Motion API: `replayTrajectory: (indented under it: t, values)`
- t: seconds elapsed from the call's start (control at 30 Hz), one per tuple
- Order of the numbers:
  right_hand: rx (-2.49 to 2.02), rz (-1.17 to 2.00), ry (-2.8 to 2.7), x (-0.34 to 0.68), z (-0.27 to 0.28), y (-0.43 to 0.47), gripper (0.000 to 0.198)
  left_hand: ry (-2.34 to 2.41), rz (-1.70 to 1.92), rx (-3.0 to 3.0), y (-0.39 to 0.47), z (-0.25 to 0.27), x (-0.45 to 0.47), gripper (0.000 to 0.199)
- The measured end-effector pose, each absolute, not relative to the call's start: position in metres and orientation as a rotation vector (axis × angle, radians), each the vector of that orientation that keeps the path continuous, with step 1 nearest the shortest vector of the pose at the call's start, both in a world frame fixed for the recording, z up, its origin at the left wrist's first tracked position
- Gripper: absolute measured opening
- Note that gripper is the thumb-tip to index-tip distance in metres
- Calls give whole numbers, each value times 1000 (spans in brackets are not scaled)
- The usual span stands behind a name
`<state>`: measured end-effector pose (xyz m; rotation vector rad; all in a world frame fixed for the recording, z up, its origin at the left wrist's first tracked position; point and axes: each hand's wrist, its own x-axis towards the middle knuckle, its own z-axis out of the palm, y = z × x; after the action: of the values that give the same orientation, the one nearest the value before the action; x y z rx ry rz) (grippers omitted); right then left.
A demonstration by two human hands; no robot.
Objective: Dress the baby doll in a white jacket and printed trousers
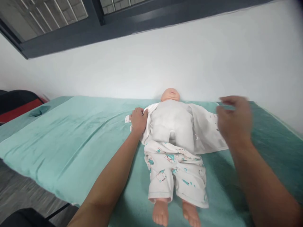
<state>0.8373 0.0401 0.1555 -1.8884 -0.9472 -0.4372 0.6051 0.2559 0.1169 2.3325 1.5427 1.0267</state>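
Note:
A baby doll (172,121) with a white cloth body lies on its back, head toward the wall. Patterned white baby pants (175,170) cover its legs up to the thighs, and its bare feet stick out below. The baby shirt (208,126) is spread apart at the front, one flap lying out to the right. My left hand (139,120) is wrapped around the shirt's sleeve at the doll's left-hand side in view. Above the outer edge of the right flap, my right hand (235,118) is raised and blurred, fingers bent apart from the thumb, holding nothing visible.
A green sheet (71,135) covers the padded table, which has a hole (39,111) at its left end. The white wall (142,66) and a dark window frame (132,25) stand behind. At far left is a black and red chair back (20,105).

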Motion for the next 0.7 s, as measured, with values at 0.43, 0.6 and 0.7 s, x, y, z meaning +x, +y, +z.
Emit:
replayTrajectory:
  t: [0.43,0.6,0.7]
  values:
    - [-2428,24,-957,866,116,53,37,1523,1079,2238,265,123,601,27]
    - [-2339,29,-827,880,124,45,33,1490,1126,2114,272,126,592,30]
    - [-2375,60,-729,900,124,36,34,1496,1156,2098,274,128,586,31]
